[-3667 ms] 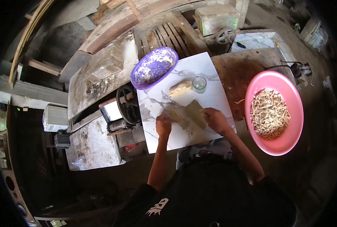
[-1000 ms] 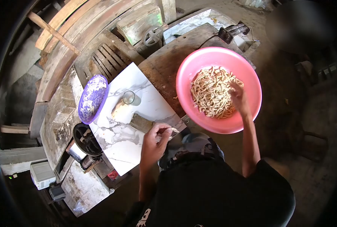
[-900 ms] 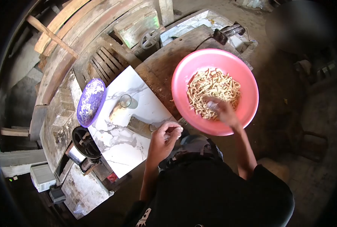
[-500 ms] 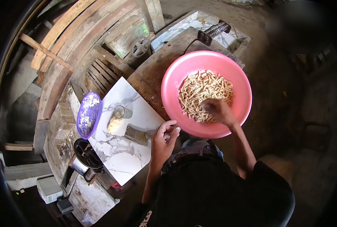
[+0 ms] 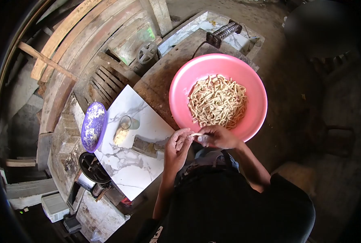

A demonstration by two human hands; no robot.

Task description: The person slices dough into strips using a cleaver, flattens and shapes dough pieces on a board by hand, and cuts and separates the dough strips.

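My left hand (image 5: 178,146) and my right hand (image 5: 217,137) meet at the near left rim of the pink basin (image 5: 257,97). Between their fingertips is a short pale dough strip (image 5: 196,134), pinched from both sides. The basin holds a heap of dough strips (image 5: 217,101). On the marbled board (image 5: 131,174) to the left are a glass (image 5: 125,122), a pale dough lump (image 5: 120,135) and a flat greyish-green piece (image 5: 144,146) near my left hand.
A purple basin (image 5: 94,126) with white residue overlaps the board's left edge. Beside it is a black wheel (image 5: 93,167). A ridged metal roller (image 5: 225,33) lies behind the pink basin, with a handwheel (image 5: 147,52) further left. A white container (image 5: 55,207) stands at lower left.
My right hand has come out of the dough heap to my left hand, and a strip now shows between them. The view has shifted, so the pink basin appears further left.
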